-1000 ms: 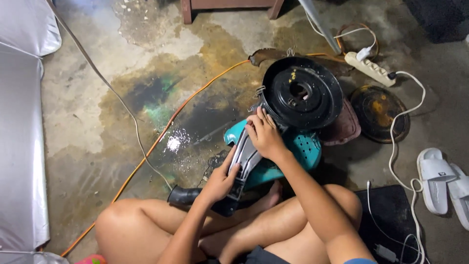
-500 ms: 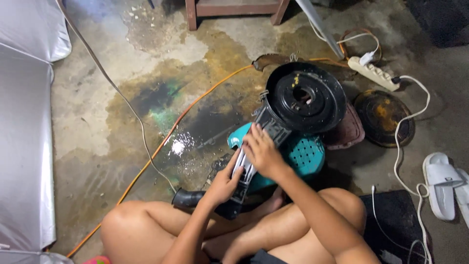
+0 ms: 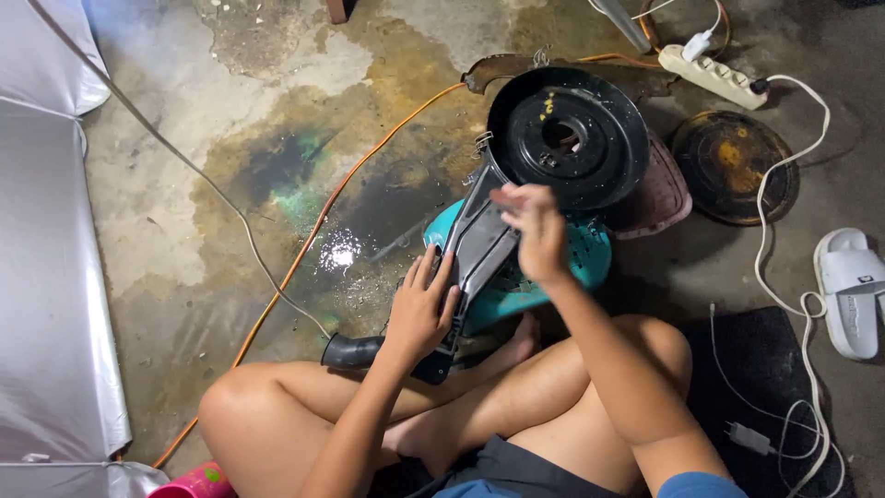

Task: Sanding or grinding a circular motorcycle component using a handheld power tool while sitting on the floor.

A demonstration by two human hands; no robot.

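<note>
Hands [image 3: 419, 309] on black air-cleaner housing [image 3: 567, 134] — right hand [image 3: 535, 231] hovering above.

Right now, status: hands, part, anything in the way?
Left hand gripping black housing. Right hand raised, blurred, grip unclear. Housing rests on teal stool. Orange cable alongside.

Black round housing [image 3: 567, 138], teal perforated stool [image 3: 553, 267], orange cable [image 3: 323, 231], white power strip [image 3: 714, 76], white sandal [image 3: 850, 290], rust-mottled disc [image 3: 735, 166]

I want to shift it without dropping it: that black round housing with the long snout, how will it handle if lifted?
The black round housing looks rigid, so probably stiff, not floppy. Its wide drum outweighs the narrow snout, so it may tip drum-first. The left hand grips the snout; the right hand hovers blurred.
</note>
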